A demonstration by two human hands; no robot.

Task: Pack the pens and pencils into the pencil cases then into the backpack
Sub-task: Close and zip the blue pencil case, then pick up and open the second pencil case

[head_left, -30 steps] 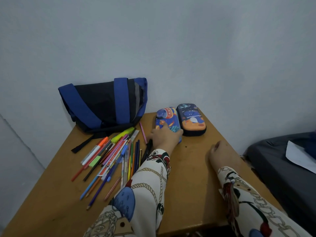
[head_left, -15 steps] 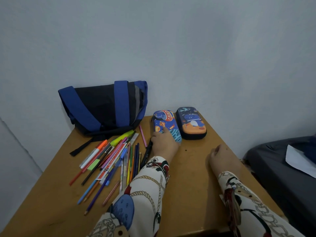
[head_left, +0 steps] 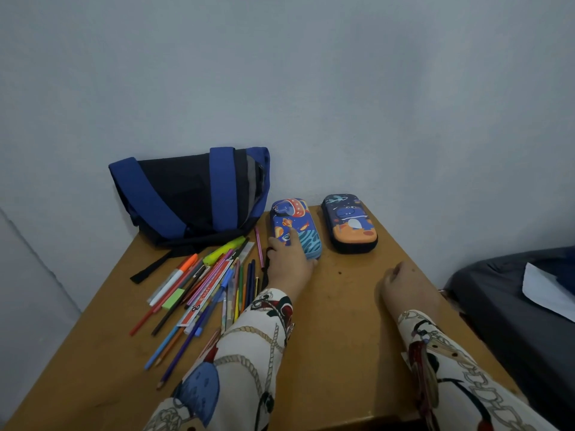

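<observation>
Wooden table (head_left: 342,331) by wall | left hand (head_left: 291,269) grips rocket pencil case (head_left: 295,227); right hand (head_left: 404,284) loosely curled, holding nothing | risk — case slides into loose pens (head_left: 211,284), scattering them

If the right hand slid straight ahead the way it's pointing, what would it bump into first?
Probably the orange pencil case. The right hand rests on the table pointing away toward the wall, with bare tabletop between them, though its exact heading is hard to judge.
</observation>
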